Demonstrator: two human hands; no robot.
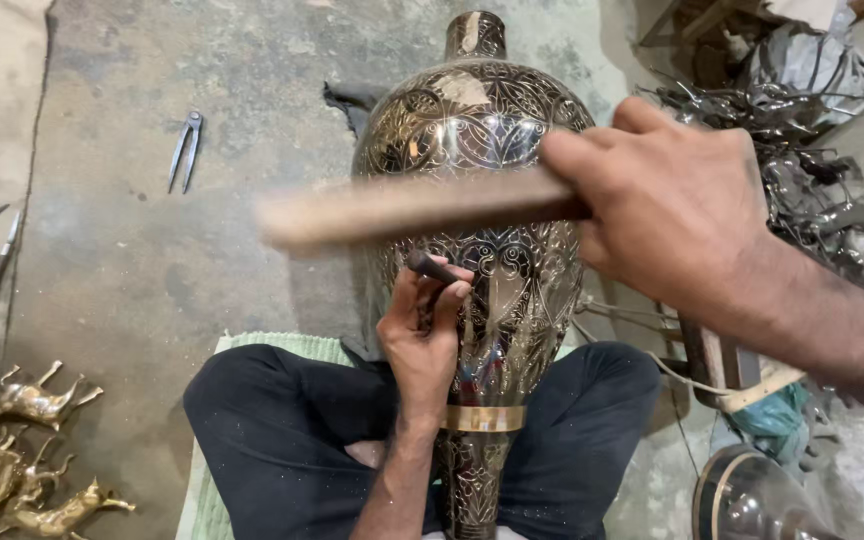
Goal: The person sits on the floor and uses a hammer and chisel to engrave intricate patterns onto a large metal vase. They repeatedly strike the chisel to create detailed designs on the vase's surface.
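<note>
At the centre of the frame a tall engraved brass vase (487, 180) lies along the person's lap, neck toward the top edge, between the dark-trousered knees. The left hand (424, 335) is pinched tight around a short dark chisel (432, 266), its tip set against the vase's patterned belly. The right hand (667, 205), at right of centre, is clenched fully on a wooden mallet handle (407, 208), blurred, crossing just above the chisel. A pair of metal dividers (185, 150) lies on the concrete floor at upper left. Small brass animal figures (22, 455) cluster at lower left. A crumpled grey plastic bag (812, 60) sits at upper right.
</note>
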